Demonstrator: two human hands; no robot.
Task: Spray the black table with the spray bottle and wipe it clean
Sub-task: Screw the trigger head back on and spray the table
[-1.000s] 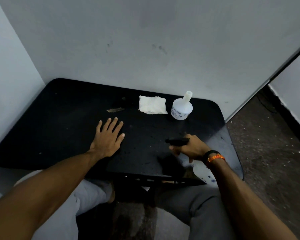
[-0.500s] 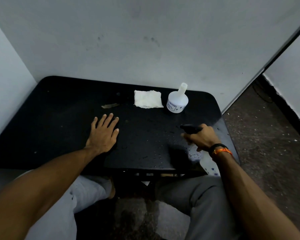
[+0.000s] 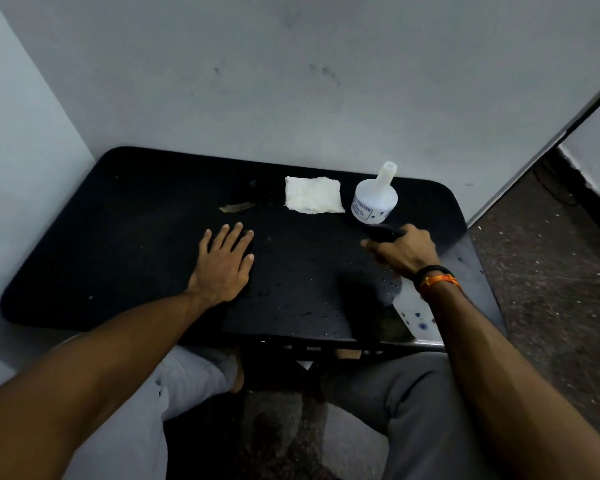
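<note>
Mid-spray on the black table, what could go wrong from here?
1. The right hand grips the spray bottle right beside the white refill bottle, which stands open-necked; a forward swing may tip it.
2. The white cloth lies just ahead of the nozzle, so spray may soak it before wiping.
3. Droplets show only on the right part of the black table; the left hand rests flat on a dry-looking area that might get skipped.

Single head-worn view, close, angled forward and down over the black table (image 3: 125, 244).
</note>
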